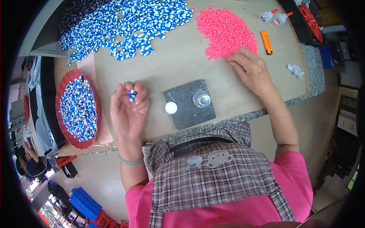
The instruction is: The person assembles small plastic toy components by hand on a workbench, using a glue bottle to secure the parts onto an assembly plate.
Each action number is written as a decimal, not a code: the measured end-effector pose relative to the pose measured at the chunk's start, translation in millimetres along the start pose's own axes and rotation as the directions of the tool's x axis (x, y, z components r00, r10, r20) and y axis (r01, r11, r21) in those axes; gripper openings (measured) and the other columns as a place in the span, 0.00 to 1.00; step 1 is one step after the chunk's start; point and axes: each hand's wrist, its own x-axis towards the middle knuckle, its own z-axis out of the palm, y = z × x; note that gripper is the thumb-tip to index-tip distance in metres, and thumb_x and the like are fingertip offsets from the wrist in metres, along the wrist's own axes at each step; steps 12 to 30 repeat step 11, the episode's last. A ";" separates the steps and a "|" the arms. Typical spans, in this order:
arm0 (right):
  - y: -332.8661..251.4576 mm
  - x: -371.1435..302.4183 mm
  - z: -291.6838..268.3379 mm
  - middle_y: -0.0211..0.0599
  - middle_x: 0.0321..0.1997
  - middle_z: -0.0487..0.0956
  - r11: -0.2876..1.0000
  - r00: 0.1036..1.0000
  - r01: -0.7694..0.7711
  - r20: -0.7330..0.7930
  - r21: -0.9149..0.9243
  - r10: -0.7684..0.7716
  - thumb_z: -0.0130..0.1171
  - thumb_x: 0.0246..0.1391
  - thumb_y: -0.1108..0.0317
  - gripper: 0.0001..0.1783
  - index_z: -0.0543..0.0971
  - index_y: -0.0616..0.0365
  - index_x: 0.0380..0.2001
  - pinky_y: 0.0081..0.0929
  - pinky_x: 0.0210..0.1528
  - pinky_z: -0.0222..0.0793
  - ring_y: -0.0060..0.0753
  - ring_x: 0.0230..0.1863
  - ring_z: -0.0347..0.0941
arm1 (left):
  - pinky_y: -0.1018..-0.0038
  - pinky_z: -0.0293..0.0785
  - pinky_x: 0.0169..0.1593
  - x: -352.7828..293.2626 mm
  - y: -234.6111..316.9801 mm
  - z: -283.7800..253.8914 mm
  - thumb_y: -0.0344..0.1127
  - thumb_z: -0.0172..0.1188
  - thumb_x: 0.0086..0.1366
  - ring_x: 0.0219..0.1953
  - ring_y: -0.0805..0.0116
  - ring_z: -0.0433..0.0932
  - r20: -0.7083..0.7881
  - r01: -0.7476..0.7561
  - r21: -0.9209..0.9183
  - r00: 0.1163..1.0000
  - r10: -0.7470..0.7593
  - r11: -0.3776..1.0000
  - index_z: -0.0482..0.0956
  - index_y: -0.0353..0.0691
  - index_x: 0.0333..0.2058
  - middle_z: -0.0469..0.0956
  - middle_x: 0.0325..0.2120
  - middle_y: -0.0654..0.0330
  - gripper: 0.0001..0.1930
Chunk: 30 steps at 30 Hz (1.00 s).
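My left hand [129, 104] is raised palm up at the left of the table, its fingers curled around a few small blue-and-white pieces [132, 95]. At the lower edge of a heap of small pink discs [226, 32], my right hand [249, 70] has thumb and forefinger pinched together; anything between their tips is too small to make out. Between the hands lies a dark grey stone slab [186, 117]. On it sit a round white cap or dish [171, 108] and a small clear glass dish [201, 99].
A large heap of blue-and-white pieces [125, 26] covers the far left. Left of me, a red scalloped tray [61, 110] holds similar pieces with pink bits. At the far right are two red-tipped glue bottles [278, 19], an orange lighter [267, 43] and crumpled tissue [295, 70].
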 end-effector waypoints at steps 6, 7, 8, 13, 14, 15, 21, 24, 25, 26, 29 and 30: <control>2.0 9.5 2.0 0.36 0.32 0.77 0.996 0.998 -0.019 0.063 0.082 0.014 0.62 0.49 0.75 0.05 0.79 0.60 0.32 0.34 0.34 0.74 0.42 0.33 0.76 | 0.82 0.63 0.27 6.0 14.1 -13.3 0.34 0.48 0.71 0.29 0.74 0.65 -0.066 -0.040 -0.021 0.997 0.038 0.999 0.72 0.33 0.41 0.68 0.35 0.57 0.10; 2.0 10.8 2.0 0.36 0.32 0.77 0.996 0.998 -0.007 0.059 0.092 0.002 0.62 0.49 0.75 0.05 0.79 0.60 0.32 0.34 0.34 0.74 0.42 0.33 0.76 | 0.82 0.63 0.27 5.4 16.9 -14.7 0.32 0.49 0.71 0.30 0.74 0.66 -0.070 -0.053 0.018 0.996 0.054 0.998 0.73 0.33 0.43 0.69 0.35 0.57 0.09; 2.1 12.2 3.6 0.37 0.33 0.77 0.996 0.998 -0.006 0.061 0.093 0.000 0.61 0.50 0.75 0.05 0.80 0.60 0.32 0.35 0.35 0.75 0.42 0.34 0.77 | 0.82 0.63 0.27 3.5 18.7 -17.7 0.32 0.49 0.71 0.30 0.74 0.66 -0.074 -0.084 0.031 0.994 0.086 0.996 0.73 0.33 0.43 0.69 0.35 0.57 0.09; -0.3 18.9 9.7 0.42 0.42 0.80 0.994 0.999 0.027 0.037 0.103 -0.031 0.57 0.52 0.78 0.09 0.82 0.56 0.36 0.29 0.44 0.76 0.43 0.44 0.79 | 0.80 0.66 0.27 -2.9 43.2 -25.1 0.31 0.50 0.70 0.30 0.74 0.68 0.029 -0.155 0.371 0.987 0.156 0.915 0.72 0.33 0.48 0.70 0.37 0.57 0.11; -0.3 18.9 9.7 0.42 0.42 0.80 0.994 0.999 0.027 0.037 0.103 -0.031 0.57 0.52 0.78 0.09 0.82 0.56 0.36 0.29 0.44 0.76 0.43 0.44 0.79 | 0.80 0.66 0.27 -2.9 43.2 -25.1 0.31 0.50 0.70 0.30 0.74 0.68 0.029 -0.155 0.371 0.987 0.156 0.915 0.72 0.33 0.48 0.70 0.37 0.57 0.11; -0.3 18.9 9.7 0.42 0.42 0.80 0.994 0.999 0.027 0.037 0.103 -0.031 0.57 0.52 0.78 0.09 0.82 0.56 0.36 0.29 0.44 0.76 0.43 0.44 0.79 | 0.80 0.66 0.27 -2.9 43.2 -25.1 0.31 0.50 0.70 0.30 0.74 0.68 0.029 -0.155 0.371 0.987 0.156 0.915 0.72 0.33 0.48 0.70 0.37 0.57 0.11; -0.3 18.9 9.7 0.42 0.42 0.80 0.994 0.999 0.027 0.037 0.103 -0.031 0.57 0.52 0.78 0.09 0.82 0.56 0.36 0.29 0.44 0.76 0.43 0.44 0.79 | 0.80 0.66 0.27 -2.9 43.2 -25.1 0.31 0.50 0.70 0.30 0.74 0.68 0.029 -0.155 0.371 0.987 0.156 0.915 0.72 0.33 0.48 0.70 0.37 0.57 0.11; -0.3 18.9 9.7 0.42 0.42 0.80 0.994 0.999 0.027 0.037 0.103 -0.031 0.57 0.52 0.78 0.09 0.82 0.56 0.36 0.29 0.44 0.76 0.43 0.44 0.79 | 0.80 0.66 0.27 -2.9 43.2 -25.1 0.31 0.50 0.70 0.30 0.74 0.68 0.029 -0.155 0.371 0.987 0.156 0.915 0.72 0.33 0.48 0.70 0.37 0.57 0.11; -0.3 18.9 9.7 0.42 0.42 0.80 0.994 0.999 0.027 0.037 0.103 -0.031 0.57 0.52 0.78 0.09 0.82 0.56 0.36 0.29 0.44 0.76 0.43 0.44 0.79 | 0.80 0.66 0.27 -2.9 43.2 -25.1 0.31 0.50 0.70 0.30 0.74 0.68 0.029 -0.155 0.371 0.987 0.156 0.915 0.72 0.33 0.48 0.70 0.37 0.57 0.11; -0.3 18.9 9.7 0.42 0.42 0.80 0.994 0.999 0.027 0.037 0.103 -0.031 0.57 0.52 0.78 0.09 0.82 0.56 0.36 0.29 0.44 0.76 0.43 0.44 0.79 | 0.80 0.66 0.27 -2.9 43.2 -25.1 0.31 0.50 0.70 0.30 0.74 0.68 0.029 -0.155 0.371 0.987 0.156 0.915 0.72 0.33 0.48 0.70 0.37 0.57 0.11; -0.3 18.9 9.7 0.42 0.42 0.80 0.994 0.999 0.027 0.037 0.103 -0.031 0.57 0.52 0.78 0.09 0.82 0.56 0.36 0.29 0.44 0.76 0.43 0.44 0.79 | 0.80 0.66 0.27 -2.9 43.2 -25.1 0.31 0.50 0.70 0.30 0.74 0.68 0.029 -0.155 0.371 0.987 0.156 0.915 0.72 0.33 0.48 0.70 0.37 0.57 0.11; -0.3 18.9 9.7 0.42 0.42 0.80 0.994 0.999 0.027 0.037 0.103 -0.031 0.57 0.52 0.78 0.09 0.82 0.56 0.36 0.29 0.44 0.76 0.43 0.44 0.79 | 0.80 0.66 0.27 -2.9 43.2 -25.1 0.31 0.50 0.70 0.30 0.74 0.68 0.029 -0.155 0.371 0.987 0.156 0.915 0.72 0.33 0.48 0.70 0.37 0.57 0.11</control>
